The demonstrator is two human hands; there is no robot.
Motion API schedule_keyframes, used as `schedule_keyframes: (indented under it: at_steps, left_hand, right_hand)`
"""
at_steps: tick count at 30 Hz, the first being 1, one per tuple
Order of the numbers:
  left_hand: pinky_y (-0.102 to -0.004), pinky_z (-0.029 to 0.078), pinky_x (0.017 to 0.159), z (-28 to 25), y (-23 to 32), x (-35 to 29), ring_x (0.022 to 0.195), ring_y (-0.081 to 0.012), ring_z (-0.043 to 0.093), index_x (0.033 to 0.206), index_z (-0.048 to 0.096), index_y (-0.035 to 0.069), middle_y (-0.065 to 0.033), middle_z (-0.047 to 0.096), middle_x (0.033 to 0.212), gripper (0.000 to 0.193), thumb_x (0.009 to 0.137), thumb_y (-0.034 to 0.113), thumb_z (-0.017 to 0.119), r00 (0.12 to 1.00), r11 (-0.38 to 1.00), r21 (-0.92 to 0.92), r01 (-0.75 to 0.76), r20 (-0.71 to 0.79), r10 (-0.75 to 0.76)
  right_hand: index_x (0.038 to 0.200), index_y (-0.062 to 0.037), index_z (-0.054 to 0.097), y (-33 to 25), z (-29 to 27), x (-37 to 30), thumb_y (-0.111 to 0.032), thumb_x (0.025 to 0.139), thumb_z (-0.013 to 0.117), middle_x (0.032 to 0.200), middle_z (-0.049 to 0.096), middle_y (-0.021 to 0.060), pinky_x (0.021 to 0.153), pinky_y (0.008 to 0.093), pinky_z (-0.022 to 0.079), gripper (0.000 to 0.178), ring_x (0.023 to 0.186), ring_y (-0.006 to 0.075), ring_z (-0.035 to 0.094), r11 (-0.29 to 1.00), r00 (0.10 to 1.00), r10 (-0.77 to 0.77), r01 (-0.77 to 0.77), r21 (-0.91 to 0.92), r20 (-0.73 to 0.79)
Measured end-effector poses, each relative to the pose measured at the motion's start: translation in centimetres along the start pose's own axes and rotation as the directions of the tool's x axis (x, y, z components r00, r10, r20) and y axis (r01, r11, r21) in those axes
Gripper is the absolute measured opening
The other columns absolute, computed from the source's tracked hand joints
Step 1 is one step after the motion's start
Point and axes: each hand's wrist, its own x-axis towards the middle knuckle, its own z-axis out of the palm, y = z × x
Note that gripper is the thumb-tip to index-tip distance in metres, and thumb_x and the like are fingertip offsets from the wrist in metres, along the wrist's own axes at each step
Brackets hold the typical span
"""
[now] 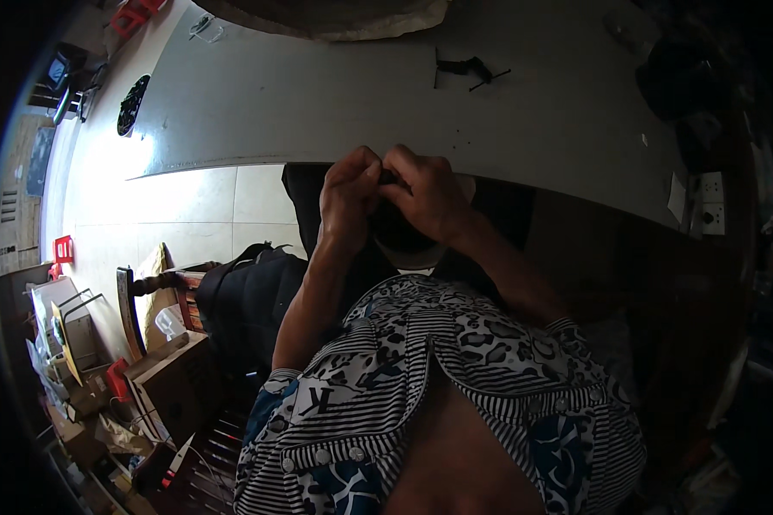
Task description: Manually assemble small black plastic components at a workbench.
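Just off the near edge of the grey table [352,103], my left hand [348,199] and my right hand [428,196] meet in front of me, with fingers bent and pinched together. Between their fingertips is a small dark piece [388,178], mostly hidden by the fingers; its kind does not show. Below the hands, over my lap, sits a round container with a pale rim [416,264] and a dark inside. On the tabletop beyond lies a black, thin-armed bracket-like object [465,67], touched by neither hand.
A large round pale-edged object [335,34] stands at the table's far side. A clear thin item [206,30] lies far left. To my left are a wooden chair with dark cloth [253,296] and cardboard boxes [176,386]. A wall socket [711,202] is at right.
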Motion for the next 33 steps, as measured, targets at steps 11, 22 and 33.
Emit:
schedule_keyframes:
  at_steps: [11, 22, 33]
  left_hand:
    - [-0.0179, 0.025, 0.042, -1.9, -1.6, 1.2, 0.047, -0.0025, 0.034, 0.068, 0.051, 0.008, 0.0056, 0.043, 0.057, 0.016, 0.083, 0.012, 0.052, 0.999, 0.998, -0.028, 0.053, -0.011, -0.053]
    - [-0.0238, 0.047, 0.052, -5.3, -6.4, 2.1, 0.057, -0.0135, 0.058, 0.097, 0.054, -0.005, -0.0145, 0.061, 0.075, 0.027, 0.080, 0.016, 0.056, 0.968, 0.896, 0.392, 0.208, -0.211, -0.133]
    - [-0.0264, 0.048, 0.058, -0.3, 2.0, 0.7, 0.067, -0.0141, 0.059, 0.097, 0.055, -0.001, -0.0091, 0.060, 0.076, 0.025, 0.073, 0.002, 0.059, 0.965, 0.807, 0.556, -0.196, -0.037, 0.260]
  right_hand:
    - [0.080, 0.0000, 0.049, 0.8, -0.1, 0.9, -0.007, 0.071, 0.065, 0.064, 0.057, 0.0117, 0.051, 0.0319, 0.044, 0.020, 0.057, 0.0212, 0.058, 0.987, 0.975, 0.158, -0.159, -0.004, 0.156]
    - [0.092, -0.0036, 0.057, 10.4, -5.7, 10.1, -0.006, 0.077, 0.053, 0.098, 0.051, 0.0149, 0.072, 0.0433, 0.047, 0.016, 0.090, 0.0326, 0.055, 0.487, 0.990, 0.011, -0.126, -0.864, -0.138]
    - [0.087, -0.0007, 0.058, 4.0, -3.2, 6.8, -0.009, 0.074, 0.063, 0.076, 0.060, 0.0054, 0.062, 0.0246, 0.048, 0.016, 0.069, 0.0135, 0.060, 0.929, 0.956, 0.284, -0.255, 0.269, -0.078]
